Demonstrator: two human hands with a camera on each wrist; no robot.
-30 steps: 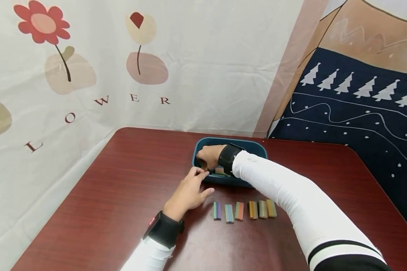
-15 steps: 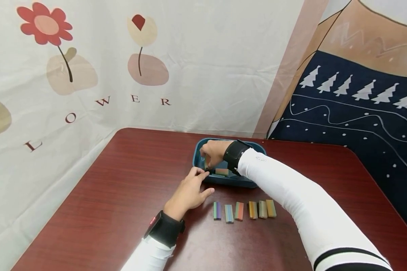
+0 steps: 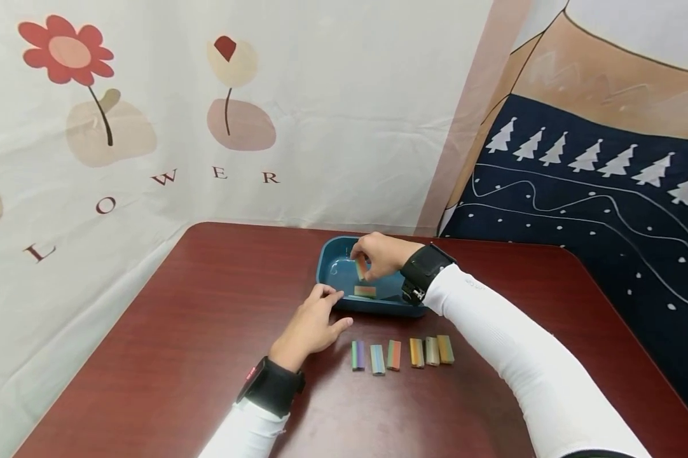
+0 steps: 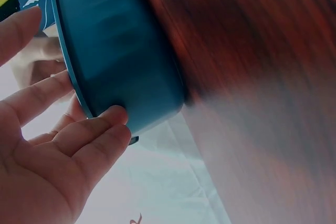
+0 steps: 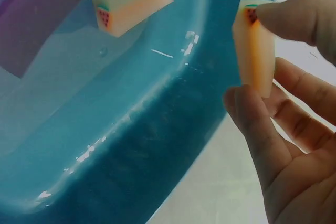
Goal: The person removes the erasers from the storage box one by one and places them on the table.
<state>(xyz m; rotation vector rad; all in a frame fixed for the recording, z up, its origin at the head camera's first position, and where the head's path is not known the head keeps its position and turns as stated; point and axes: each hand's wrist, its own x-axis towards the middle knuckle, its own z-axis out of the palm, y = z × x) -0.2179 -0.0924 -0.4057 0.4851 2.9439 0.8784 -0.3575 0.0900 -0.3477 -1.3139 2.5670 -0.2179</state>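
Observation:
My right hand pinches a small striped eraser between thumb and fingertips, over the blue basin. Orange and pale stripes and a strawberry-like print show on this eraser in the right wrist view. Another orange and green eraser lies on the basin floor near its front wall. Part of a purple thing shows at the corner of the right wrist view. At the basin's near left corner, my left hand touches the rim with extended fingertips; in the left wrist view its thumb stands apart from the basin.
In front of the basin several striped erasers stand in a loose row, from a green-purple eraser to a yellow eraser. The reddish-brown table meets a printed cloth behind.
My right hand has moved right and slightly up from the basin's left end, bringing the pinched eraser into view. My left hand stays at the rim. The head view has shifted slightly.

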